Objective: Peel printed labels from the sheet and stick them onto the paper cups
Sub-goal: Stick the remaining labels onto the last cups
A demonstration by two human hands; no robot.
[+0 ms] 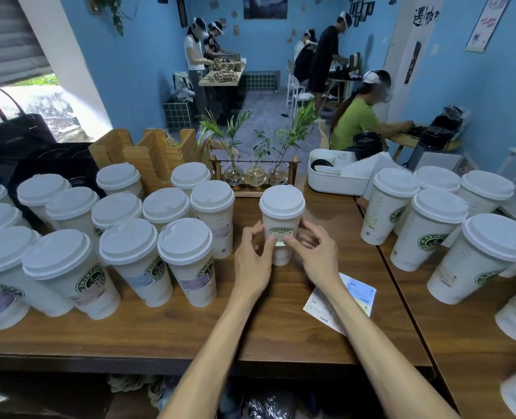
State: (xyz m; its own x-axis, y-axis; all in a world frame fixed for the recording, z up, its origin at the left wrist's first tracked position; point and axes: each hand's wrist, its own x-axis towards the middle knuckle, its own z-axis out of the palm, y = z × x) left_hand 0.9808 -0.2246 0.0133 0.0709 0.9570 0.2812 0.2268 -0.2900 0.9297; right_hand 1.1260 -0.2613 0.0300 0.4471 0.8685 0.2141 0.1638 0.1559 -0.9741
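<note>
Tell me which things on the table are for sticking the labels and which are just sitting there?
For the job:
- the cup both hands press a label onto: left hand, right hand
- the label sheet
- the labelled cups on the left
- the waiting cups on the right

Just sitting there:
- plant vases
- wooden holders
- white tray
- black bag

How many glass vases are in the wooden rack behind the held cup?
3: left vase, middle vase, right vase, side by side in the wooden rack; none seems hidden.

Green round logo on paper cups [282, 229] reads "ENJOY LIFE"; label sheet [358, 294] print illegible.
</note>
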